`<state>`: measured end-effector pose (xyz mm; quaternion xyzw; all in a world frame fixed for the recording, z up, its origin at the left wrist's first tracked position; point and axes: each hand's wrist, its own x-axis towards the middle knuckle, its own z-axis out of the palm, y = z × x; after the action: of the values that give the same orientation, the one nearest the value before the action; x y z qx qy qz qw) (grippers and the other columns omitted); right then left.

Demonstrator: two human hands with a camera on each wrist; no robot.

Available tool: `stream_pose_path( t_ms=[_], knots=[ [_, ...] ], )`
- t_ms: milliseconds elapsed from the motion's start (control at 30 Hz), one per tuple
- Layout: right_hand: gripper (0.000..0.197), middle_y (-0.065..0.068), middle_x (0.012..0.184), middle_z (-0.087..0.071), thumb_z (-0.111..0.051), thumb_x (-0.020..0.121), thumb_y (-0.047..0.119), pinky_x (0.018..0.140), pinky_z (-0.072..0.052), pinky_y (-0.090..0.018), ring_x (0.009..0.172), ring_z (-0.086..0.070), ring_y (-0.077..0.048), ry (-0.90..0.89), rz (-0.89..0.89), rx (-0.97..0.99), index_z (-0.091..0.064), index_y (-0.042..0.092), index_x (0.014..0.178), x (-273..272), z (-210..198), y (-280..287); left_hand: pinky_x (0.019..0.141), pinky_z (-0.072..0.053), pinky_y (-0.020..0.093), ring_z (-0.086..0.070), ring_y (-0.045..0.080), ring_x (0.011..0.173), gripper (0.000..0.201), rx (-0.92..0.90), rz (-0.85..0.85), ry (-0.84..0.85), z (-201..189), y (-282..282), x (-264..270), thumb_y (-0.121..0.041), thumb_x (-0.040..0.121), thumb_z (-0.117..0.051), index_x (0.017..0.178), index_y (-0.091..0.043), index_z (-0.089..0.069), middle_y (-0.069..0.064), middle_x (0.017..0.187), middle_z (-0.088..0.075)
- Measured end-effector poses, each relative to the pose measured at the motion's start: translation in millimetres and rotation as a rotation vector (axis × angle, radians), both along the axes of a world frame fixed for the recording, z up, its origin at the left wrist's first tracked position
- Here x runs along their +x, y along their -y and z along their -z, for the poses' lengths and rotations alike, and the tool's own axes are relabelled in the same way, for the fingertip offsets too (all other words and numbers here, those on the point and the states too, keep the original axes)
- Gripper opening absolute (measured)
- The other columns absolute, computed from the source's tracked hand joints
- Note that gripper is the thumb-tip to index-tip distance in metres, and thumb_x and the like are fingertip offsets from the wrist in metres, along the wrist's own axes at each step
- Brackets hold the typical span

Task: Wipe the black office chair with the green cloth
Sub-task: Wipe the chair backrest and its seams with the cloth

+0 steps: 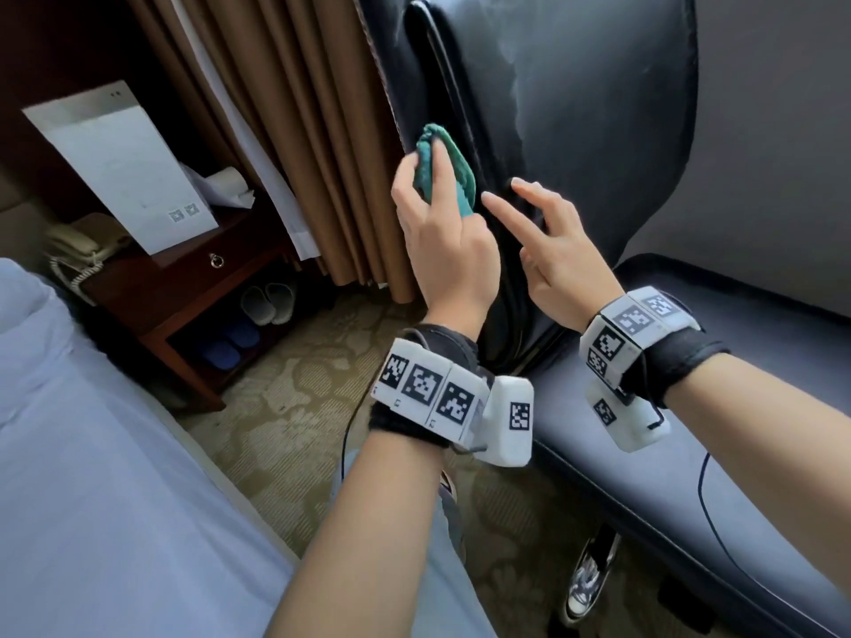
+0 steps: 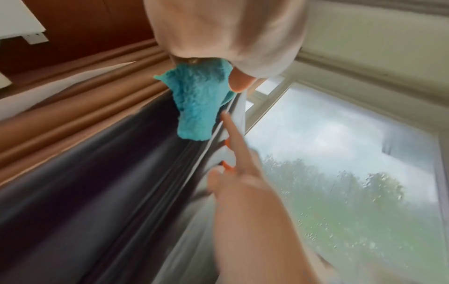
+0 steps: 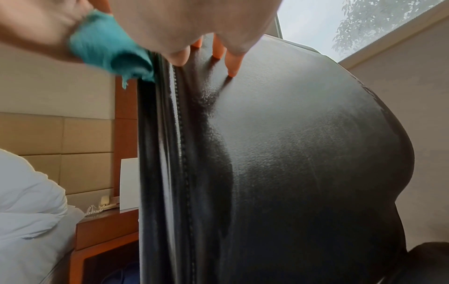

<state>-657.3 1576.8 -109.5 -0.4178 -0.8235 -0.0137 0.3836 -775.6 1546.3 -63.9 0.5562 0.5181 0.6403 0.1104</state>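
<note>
Both hands were raised at the backrest's side edge, its seam running vertically. The fluffy green cloth (image 1: 444,170), bunched in the left hand (image 1: 442,250), was pressed on the black office chair (image 1: 598,108); the right hand (image 1: 550,248), fingers spread, was braced just beside it on grained leather.

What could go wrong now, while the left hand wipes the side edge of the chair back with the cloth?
The green cloth is bunched in the left hand, so it may skip the seam grooves of the black office chair. The right hand steadies the backrest with fingertips only; the chair might turn away.
</note>
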Motion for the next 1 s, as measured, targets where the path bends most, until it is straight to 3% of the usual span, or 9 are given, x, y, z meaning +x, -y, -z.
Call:
stream_pose_path(
  t_ms=[100,233,467,600,667,767,867,933,1000],
  knots=[
    [0.073,-0.017,0.146,-0.030,-0.043,0.080,-0.012,0.104,-0.022,-0.035,0.134,-0.025,-0.037,-0.009,0.004,0.000,-0.032,0.022,0.144,-2,-1,-1,0.104,-0.011,0.014,-0.025,0.023,0.133,0.062,-0.045,-0.096,-0.206,-29,-10,-7,0.001,0.081,-0.039,0.143,-0.002,-0.034,0.014,0.145,-0.024],
    [0.072,-0.015,0.147,-0.029,-0.044,0.080,-0.012,0.104,-0.023,-0.036,0.135,-0.024,-0.036,-0.020,0.004,-0.033,-0.034,0.023,0.143,-3,0,1,0.104,-0.026,0.028,-0.031,0.023,0.127,0.060,-0.132,-0.208,-0.494,-18,-6,-6,-0.005,0.085,-0.045,0.144,-0.007,-0.033,0.008,0.147,-0.023],
    [0.075,-0.012,0.148,-0.027,-0.044,0.081,-0.013,0.105,-0.023,-0.032,0.136,-0.023,-0.033,-0.014,-0.008,-0.056,-0.031,0.026,0.144,-1,-2,3,0.101,-0.040,0.038,-0.038,0.029,0.121,0.058,-0.136,-0.183,-0.552,40,2,-13,0.004,0.080,-0.048,0.137,-0.002,-0.043,0.014,0.143,-0.032],
    [0.077,-0.010,0.149,-0.026,-0.045,0.082,-0.013,0.104,-0.022,-0.030,0.138,-0.021,-0.032,-0.019,-0.011,-0.059,-0.028,0.029,0.144,-1,-1,4,0.105,-0.039,0.041,-0.036,0.029,0.124,0.063,-0.235,-0.120,-0.669,72,16,-22,0.007,0.081,-0.051,0.142,-0.004,-0.036,0.005,0.142,-0.012],
    [0.078,-0.010,0.150,-0.025,-0.045,0.082,-0.013,0.105,-0.021,-0.030,0.139,-0.020,-0.032,-0.020,-0.010,-0.064,-0.026,0.031,0.143,-1,0,3,0.109,-0.034,0.037,-0.031,0.028,0.128,0.069,-0.212,-0.132,-0.666,68,11,-22,0.009,0.080,-0.052,0.145,-0.003,-0.030,-0.003,0.138,-0.006],
    [0.076,-0.011,0.149,-0.026,-0.044,0.082,-0.013,0.104,-0.022,-0.031,0.139,-0.021,-0.032,-0.036,-0.007,-0.052,-0.027,0.030,0.143,-2,1,2,0.106,-0.031,0.033,-0.024,0.024,0.124,0.075,-0.092,-0.202,-0.624,46,-4,-19,0.011,0.075,-0.054,0.145,0.000,-0.028,0.005,0.139,-0.012],
    [0.074,-0.012,0.150,-0.025,-0.043,0.082,-0.012,0.104,-0.023,-0.033,0.139,-0.020,-0.033,-0.039,-0.003,-0.056,-0.029,0.027,0.144,-4,2,2,0.105,-0.034,0.033,-0.028,0.024,0.121,0.077,-0.090,-0.206,-0.646,20,-12,-18,0.008,0.077,-0.052,0.147,-0.004,-0.023,0.016,0.144,-0.024],
    [0.074,-0.013,0.149,-0.025,-0.044,0.082,-0.013,0.104,-0.024,-0.034,0.139,-0.020,-0.034,-0.039,0.002,-0.052,-0.030,0.024,0.144,-4,2,3,0.103,-0.037,0.035,-0.031,0.025,0.120,0.078,-0.102,-0.198,-0.667,17,-14,-19,0.007,0.078,-0.053,0.149,-0.008,-0.022,0.012,0.145,-0.023],
    [0.073,-0.014,0.149,-0.026,-0.045,0.081,-0.014,0.102,-0.026,-0.034,0.138,-0.022,-0.036,-0.044,0.004,-0.033,-0.032,0.023,0.144,-5,3,4,0.094,-0.048,0.039,-0.033,0.023,0.112,0.079,-0.034,-0.211,-0.681,27,-13,-20,0.009,0.073,-0.060,0.144,-0.009,-0.032,0.006,0.140,-0.022]
  ],
)
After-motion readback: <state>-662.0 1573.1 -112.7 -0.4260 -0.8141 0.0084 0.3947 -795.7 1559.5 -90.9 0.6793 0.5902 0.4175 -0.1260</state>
